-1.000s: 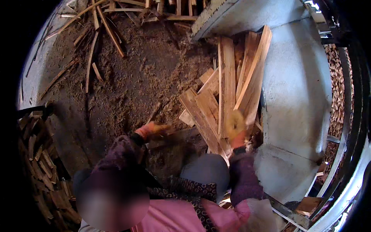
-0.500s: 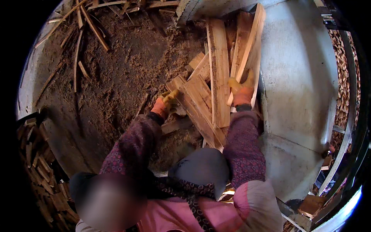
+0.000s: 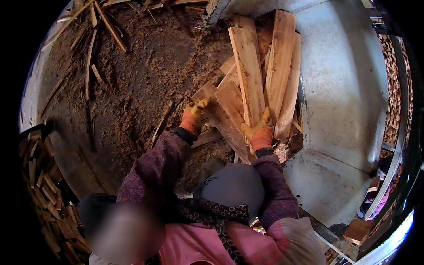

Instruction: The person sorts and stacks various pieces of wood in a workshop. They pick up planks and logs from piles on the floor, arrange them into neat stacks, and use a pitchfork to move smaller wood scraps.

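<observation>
Both my hands wear orange and yellow gloves. My left hand [image 3: 193, 115] is closed on the left edge of a slanting wooden board [image 3: 223, 121], its fingertips over the edge. My right hand [image 3: 259, 131] grips the near end of a long wooden board [image 3: 246, 73], thumb on one side and fingers on the other. Right of it, another long plank [image 3: 281, 62] lies over a further plank [image 3: 291, 88]. A shorter, wider board piece [image 3: 230, 99] lies between my hands, partly overlapped by the long board.
A pale metal panel [image 3: 340, 97] rises along the right. Sawdust [image 3: 145, 75] covers the dark surface to the left, with thin wood strips [image 3: 108, 26] at the far left. Stacked wood pieces [image 3: 48, 198] stand at the lower left, and a wood stack [image 3: 392, 92] shows beyond the panel.
My right hand has let go of the rightmost plank and moved left and nearer, onto the middle board's end. That plank now lies flatter. My left hand stays at the slanting board's edge.
</observation>
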{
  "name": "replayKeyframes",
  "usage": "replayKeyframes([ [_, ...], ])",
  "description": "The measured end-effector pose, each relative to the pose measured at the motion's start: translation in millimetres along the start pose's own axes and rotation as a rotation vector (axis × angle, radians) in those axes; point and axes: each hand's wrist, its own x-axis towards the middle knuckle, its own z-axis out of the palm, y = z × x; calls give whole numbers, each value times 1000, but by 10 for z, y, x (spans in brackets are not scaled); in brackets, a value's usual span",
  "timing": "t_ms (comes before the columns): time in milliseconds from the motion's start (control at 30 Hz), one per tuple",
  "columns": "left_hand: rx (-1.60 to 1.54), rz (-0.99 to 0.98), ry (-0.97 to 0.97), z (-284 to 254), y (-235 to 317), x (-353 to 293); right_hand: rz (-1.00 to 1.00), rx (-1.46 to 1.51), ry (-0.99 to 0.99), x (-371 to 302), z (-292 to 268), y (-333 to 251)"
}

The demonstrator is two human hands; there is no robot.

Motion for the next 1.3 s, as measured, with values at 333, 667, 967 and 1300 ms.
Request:
replayKeyframes([
  [333, 16, -301, 272, 439, 1960, 735, -467, 185, 75, -806, -148, 128],
  [667, -344, -456, 598, -402, 1336, -261, 5, 80, 477, 1158, -498, 70],
  [967, -452, -520, 578, -810, 1388, -474, -318, 562, 54, 469, -241, -35],
  [1300, -414, -571, 570, -687, 1329, -237, -145, 106, 332, 1670, -560, 847],
])
